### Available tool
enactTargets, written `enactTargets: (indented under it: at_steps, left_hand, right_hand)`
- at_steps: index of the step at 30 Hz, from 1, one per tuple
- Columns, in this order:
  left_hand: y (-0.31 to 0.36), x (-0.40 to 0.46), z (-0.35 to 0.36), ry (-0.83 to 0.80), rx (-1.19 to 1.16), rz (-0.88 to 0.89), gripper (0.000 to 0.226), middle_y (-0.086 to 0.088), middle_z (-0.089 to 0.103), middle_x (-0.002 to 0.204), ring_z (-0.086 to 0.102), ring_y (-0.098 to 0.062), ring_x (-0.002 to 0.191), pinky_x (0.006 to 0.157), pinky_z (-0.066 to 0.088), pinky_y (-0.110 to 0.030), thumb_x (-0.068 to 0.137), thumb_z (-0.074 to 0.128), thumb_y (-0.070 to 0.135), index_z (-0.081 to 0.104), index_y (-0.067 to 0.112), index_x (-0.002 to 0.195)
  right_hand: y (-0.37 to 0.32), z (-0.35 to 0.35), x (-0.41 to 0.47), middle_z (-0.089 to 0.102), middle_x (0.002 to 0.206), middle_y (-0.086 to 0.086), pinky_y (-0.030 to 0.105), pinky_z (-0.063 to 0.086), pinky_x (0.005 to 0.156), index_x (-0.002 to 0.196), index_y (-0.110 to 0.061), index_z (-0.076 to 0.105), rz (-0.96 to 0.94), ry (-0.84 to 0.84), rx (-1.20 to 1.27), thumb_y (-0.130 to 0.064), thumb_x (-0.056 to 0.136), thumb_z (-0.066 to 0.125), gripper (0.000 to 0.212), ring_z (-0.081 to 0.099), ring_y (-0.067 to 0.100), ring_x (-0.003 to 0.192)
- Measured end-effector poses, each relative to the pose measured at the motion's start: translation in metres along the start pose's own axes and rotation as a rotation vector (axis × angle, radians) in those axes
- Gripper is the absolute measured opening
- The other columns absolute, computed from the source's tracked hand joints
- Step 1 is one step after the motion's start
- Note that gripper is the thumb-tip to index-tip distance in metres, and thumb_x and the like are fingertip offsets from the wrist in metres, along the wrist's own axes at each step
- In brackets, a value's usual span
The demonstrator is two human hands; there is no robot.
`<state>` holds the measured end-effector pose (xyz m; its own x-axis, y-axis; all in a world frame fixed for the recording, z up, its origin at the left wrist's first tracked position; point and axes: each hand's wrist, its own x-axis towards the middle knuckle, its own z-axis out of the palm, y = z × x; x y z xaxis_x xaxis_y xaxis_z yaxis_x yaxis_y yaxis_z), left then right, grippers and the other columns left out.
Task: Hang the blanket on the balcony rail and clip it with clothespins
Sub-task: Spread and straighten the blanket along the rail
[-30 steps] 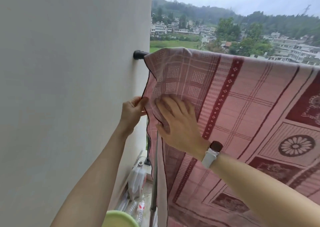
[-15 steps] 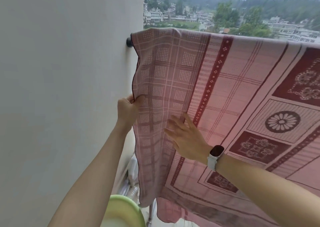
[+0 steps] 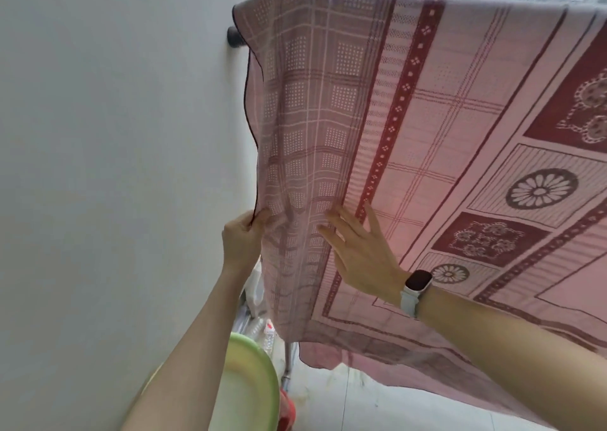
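Observation:
A pink and maroon patterned blanket (image 3: pixel 427 118) hangs draped over the balcony rail, which it hides except for the rail's dark end (image 3: pixel 234 36) at the wall. My left hand (image 3: pixel 241 238) pinches the blanket's left edge about halfway down. My right hand (image 3: pixel 361 253), a white watch on its wrist, lies flat with spread fingers against the cloth just right of the left hand. No clothespins are in view.
A white wall (image 3: pixel 115 168) stands close on the left. A green basin (image 3: pixel 244 388) sits below my left forearm, with something red beside it. Plastic bottles (image 3: pixel 262 325) lie by the wall's foot. A tiled floor (image 3: pixel 361 404) shows under the blanket.
Both hands have slid down the blanket's left part, which now hangs flat and straight. The view has tilted down, so the rail sits near the frame's top.

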<state>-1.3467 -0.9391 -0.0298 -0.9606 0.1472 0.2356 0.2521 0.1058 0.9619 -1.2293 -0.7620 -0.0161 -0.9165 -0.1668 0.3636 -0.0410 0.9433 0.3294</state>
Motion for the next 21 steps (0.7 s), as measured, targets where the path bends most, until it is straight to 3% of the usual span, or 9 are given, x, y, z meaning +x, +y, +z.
enactTargets:
  at_steps: [5,9,12,14,18,21]
  left_hand:
    - [-0.018,-0.017,-0.01,-0.011,-0.073,-0.059,0.035,0.007,0.038,0.051,0.031,-0.004,0.048,0.046,0.027,-0.021,0.088,0.057,0.014,0.047,0.013,0.054]
    - [-0.04,-0.036,-0.011,-0.061,-0.045,-0.096,0.029,-0.003,0.037,0.063,0.031,-0.015,0.058,0.051,0.025,-0.029,0.088,0.056,0.013,0.052,0.0,0.063]
    - [-0.055,-0.046,-0.008,-0.081,0.037,-0.124,0.033,-0.002,0.035,0.061,0.028,-0.017,0.058,0.053,0.023,-0.032,0.089,0.055,0.013,0.047,0.008,0.057]
    - [-0.06,-0.047,-0.009,-0.083,0.08,-0.159,0.036,-0.001,0.034,0.059,0.029,-0.016,0.058,0.053,0.024,-0.032,0.09,0.053,0.015,0.044,0.013,0.055]
    - [-0.069,-0.047,-0.013,-0.092,0.03,-0.288,0.032,-0.009,0.045,0.071,0.042,-0.019,0.068,0.064,0.04,-0.037,0.093,0.048,0.022,0.053,0.0,0.07]
    - [-0.072,-0.067,-0.009,-0.198,-0.03,-0.316,0.025,-0.005,0.054,0.074,0.049,-0.012,0.069,0.064,0.044,-0.03,0.092,0.05,0.024,0.056,0.008,0.072]
  right_hand:
    - [-0.005,0.014,-0.019,0.05,0.135,0.011,0.067,0.025,0.102,0.123,-0.016,0.052,0.03,-0.107,-0.049,-0.024,0.074,0.062,0.051,0.039,0.028,0.131]
    - [-0.009,0.025,-0.041,0.058,0.126,0.011,0.068,0.033,0.096,0.114,-0.016,0.059,0.009,-0.143,-0.066,-0.023,0.066,0.069,0.05,0.047,0.029,0.124]
    - [-0.01,0.028,-0.049,0.061,0.122,0.009,0.064,0.039,0.094,0.11,-0.016,0.062,0.02,-0.12,-0.054,-0.024,0.062,0.069,0.049,0.054,0.027,0.117]
    - [-0.008,0.029,-0.051,0.06,0.124,0.007,0.059,0.042,0.093,0.111,-0.015,0.06,0.027,-0.081,-0.014,-0.02,0.064,0.063,0.048,0.052,0.028,0.119]
    - [-0.001,0.029,-0.054,0.056,0.129,0.008,0.057,0.042,0.093,0.124,-0.013,0.051,0.098,-0.088,0.036,-0.014,0.068,0.062,0.057,0.05,0.028,0.12]
    - [-0.001,0.032,-0.06,0.054,0.13,0.01,0.057,0.04,0.094,0.132,-0.013,0.042,0.155,-0.099,0.066,-0.019,0.071,0.062,0.064,0.049,0.027,0.121]
